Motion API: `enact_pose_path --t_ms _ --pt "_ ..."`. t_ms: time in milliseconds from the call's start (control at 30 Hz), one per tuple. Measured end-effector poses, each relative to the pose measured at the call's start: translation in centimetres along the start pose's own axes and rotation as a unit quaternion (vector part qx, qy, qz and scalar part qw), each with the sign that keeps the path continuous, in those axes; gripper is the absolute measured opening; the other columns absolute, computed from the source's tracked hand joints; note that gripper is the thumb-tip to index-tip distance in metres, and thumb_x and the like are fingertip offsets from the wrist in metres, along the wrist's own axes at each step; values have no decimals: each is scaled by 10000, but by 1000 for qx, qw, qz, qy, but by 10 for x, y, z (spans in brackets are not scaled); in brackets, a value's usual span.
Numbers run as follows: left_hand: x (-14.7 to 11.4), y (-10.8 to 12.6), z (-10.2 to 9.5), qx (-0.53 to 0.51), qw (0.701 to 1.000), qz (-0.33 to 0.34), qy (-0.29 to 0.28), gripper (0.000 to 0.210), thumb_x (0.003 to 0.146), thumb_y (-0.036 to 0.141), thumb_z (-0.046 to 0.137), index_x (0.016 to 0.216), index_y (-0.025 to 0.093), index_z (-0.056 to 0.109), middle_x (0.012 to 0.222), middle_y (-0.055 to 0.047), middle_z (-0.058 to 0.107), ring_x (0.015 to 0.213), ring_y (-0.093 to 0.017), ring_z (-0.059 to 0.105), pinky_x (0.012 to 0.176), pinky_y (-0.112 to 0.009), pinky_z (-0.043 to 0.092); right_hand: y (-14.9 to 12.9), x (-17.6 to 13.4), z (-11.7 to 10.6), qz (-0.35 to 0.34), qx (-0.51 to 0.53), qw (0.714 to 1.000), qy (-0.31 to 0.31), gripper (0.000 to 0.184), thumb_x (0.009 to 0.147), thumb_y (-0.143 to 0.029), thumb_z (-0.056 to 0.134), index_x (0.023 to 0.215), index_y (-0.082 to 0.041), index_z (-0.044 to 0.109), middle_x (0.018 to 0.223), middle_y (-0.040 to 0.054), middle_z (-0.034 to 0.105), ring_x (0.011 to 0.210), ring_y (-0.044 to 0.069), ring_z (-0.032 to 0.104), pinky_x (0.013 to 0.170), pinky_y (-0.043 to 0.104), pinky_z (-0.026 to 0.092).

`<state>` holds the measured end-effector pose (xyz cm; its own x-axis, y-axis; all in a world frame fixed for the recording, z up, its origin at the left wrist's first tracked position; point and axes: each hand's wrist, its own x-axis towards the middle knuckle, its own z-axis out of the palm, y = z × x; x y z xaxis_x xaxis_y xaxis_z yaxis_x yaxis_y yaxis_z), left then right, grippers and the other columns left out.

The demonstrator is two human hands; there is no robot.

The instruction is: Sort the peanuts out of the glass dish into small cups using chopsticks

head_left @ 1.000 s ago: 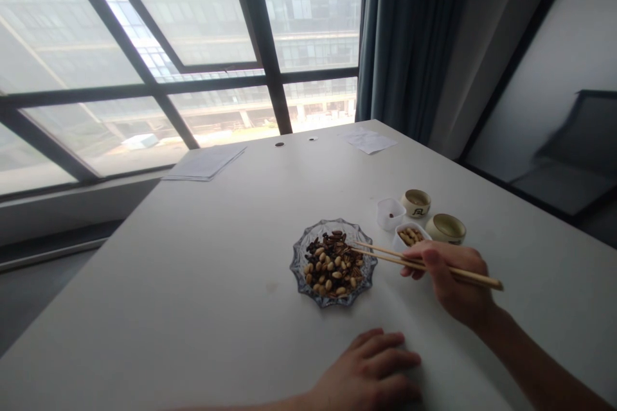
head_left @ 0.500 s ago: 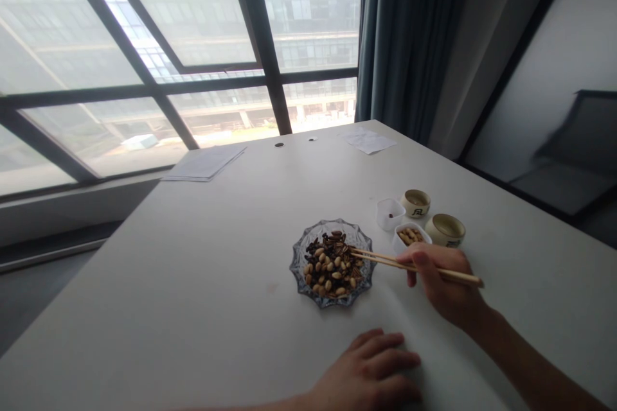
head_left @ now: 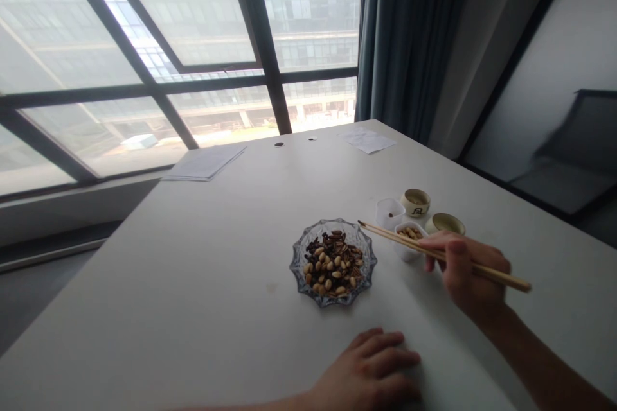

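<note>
My right hand [head_left: 475,273] grips a pair of wooden chopsticks [head_left: 496,274], held above the table and slanting to the left. Their tips are close together over the far right rim of a scalloped glass bowl [head_left: 297,270]; something small and dark may be between them, but I cannot tell. In that bowl lie pale shelled-looking nuts [head_left: 329,266] and darker brown pieces [head_left: 336,239]. Beneath the chopsticks stands a small white cup [head_left: 405,252] of brown nuts [head_left: 409,232], partly hidden. My left hand [head_left: 369,369] rests on the table near me, fingers spread and holding nothing.
Behind the nut cup is another white cup [head_left: 385,221] with a small dark piece inside. Two beige ceramic cups [head_left: 414,210] stand to the right, the nearer partly covered by my hand. Papers [head_left: 205,164] lie at the far left, and further sheets [head_left: 369,141] at the far right.
My right hand has drawn right and slightly toward me. The chopstick tips have risen out of the dark pieces to the bowl's far right rim. My left hand stays put.
</note>
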<state>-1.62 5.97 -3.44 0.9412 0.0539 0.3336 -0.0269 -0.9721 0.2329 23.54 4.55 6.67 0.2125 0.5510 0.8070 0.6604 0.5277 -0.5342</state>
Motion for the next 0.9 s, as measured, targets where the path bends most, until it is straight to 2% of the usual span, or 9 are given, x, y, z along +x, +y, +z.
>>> enact_pose_path --t_ms 200,300,467,700,800,900 --pt "0 1 -1 -24 1000 -9 -6 230 1112 431 566 1243 287 687 1496 42 651 1485 -181 504 1275 -327 343 17 13 -21 86 -73 989 94 446 1103 -396 509 834 -183 794 590 19 679 485 138 615 467 278 460" --pt "0 1 -1 -30 1000 -9 -4 220 1111 425 570 1234 284 687 1483 37 661 1484 -179 506 1279 -326 335 20 14 -24 126 -87 982 107 463 1080 -474 543 837 -176 799 568 27 685 460 147 604 472 290 482" --pt "0 0 0 -43 999 -6 13 237 1107 448 568 1232 278 677 1482 37 661 1486 -181 502 1285 -329 323 18 14 -24 140 -82 981 103 465 1072 -505 547 851 -187 804 580 33 702 468 159 616 480 306 502" --pt "-1 -1 -2 -47 999 -7 -13 255 1136 424 507 1262 272 670 1525 34 629 1506 -191 480 1290 -344 314 14 13 -20 137 -62 984 97 442 1083 -479 534 861 -201 796 601 35 712 474 158 613 477 308 499" --pt "-1 -1 -3 -46 999 -7 -18 245 1125 418 537 1268 269 669 1519 21 633 1512 -194 472 1290 -349 317 11 8 -16 124 -40 990 60 396 1095 -422 523 907 -214 801 646 39 732 492 162 617 483 316 501" --pt "-1 0 -3 -41 999 -10 -23 248 1116 425 557 1271 268 669 1529 21 625 1524 -197 457 1294 -350 312 5 4 -10 75 -4 997 0 365 1104 -342 503 922 -221 795 656 29 723 508 156 619 484 308 489"
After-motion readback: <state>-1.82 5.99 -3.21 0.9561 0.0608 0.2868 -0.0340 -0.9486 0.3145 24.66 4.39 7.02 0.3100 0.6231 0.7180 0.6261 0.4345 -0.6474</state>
